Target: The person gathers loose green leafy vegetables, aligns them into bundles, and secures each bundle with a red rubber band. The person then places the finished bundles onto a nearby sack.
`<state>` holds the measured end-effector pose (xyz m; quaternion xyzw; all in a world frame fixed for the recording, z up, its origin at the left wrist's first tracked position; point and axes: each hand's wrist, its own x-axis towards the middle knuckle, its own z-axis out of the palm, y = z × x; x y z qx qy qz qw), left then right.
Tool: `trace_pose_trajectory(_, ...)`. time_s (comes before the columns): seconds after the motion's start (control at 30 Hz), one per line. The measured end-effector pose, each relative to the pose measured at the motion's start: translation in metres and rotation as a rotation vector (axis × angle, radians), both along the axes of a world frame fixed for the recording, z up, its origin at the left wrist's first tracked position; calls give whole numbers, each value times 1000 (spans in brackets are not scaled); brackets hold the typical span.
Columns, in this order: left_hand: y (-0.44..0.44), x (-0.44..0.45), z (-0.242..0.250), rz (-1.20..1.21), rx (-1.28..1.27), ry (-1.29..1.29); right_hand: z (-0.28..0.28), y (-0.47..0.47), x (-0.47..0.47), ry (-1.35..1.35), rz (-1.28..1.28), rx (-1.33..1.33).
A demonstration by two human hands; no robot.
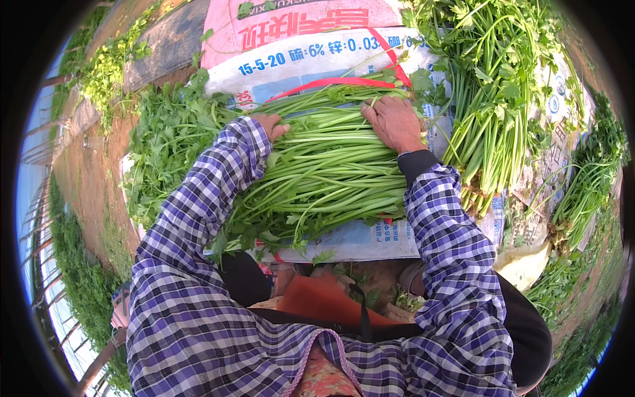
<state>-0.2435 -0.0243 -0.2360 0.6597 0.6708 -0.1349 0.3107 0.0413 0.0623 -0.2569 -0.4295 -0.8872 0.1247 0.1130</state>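
A broad pile of green leafy stalks, apparently celery [332, 168], lies crosswise before me on woven fertilizer sacks [357, 243], its leaves to the left and cut or root ends to the right. At its far left edge rests my left hand [272, 126], fingers partly hidden by stalks and sleeve. My right hand [394, 121] presses flat on the far right part of the pile, near the stalk ends. A red strap [337, 81] runs along the pile's far side, with another piece [392, 54] angled beyond my right hand. Whether either hand grips stalks is unclear.
Another heap of celery with roots [491, 114] lies to the right on sacks, with more bunches [585, 198] farther right. A pink sack [297, 22] is at the far side. Bare soil [92, 173] and growing plants [79, 268] lie left. My knees flank the near edge.
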Motion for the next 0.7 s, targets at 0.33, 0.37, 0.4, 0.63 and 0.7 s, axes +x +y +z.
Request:
trace_pose_trajectory(0.33,-26,-28,11,-135,245,351,-4,-15,-4,-45,-11,-31)
trace_pose_trajectory(0.37,-26,-34,17,7,82,323,-4,-16,-4,-43,-6,-30)
trace_pose_trajectory(0.4,-27,-39,21,171,-120,388,-4,-16,-5,-21,-6,-2)
trace_pose_trajectory(0.63,-56,-52,-2,205,-202,391,-4,-8,-14,22,12,-5)
trace_pose_trajectory(0.7,-53,-62,-19,154,109,398,-4,-7,-15,48,25,21)
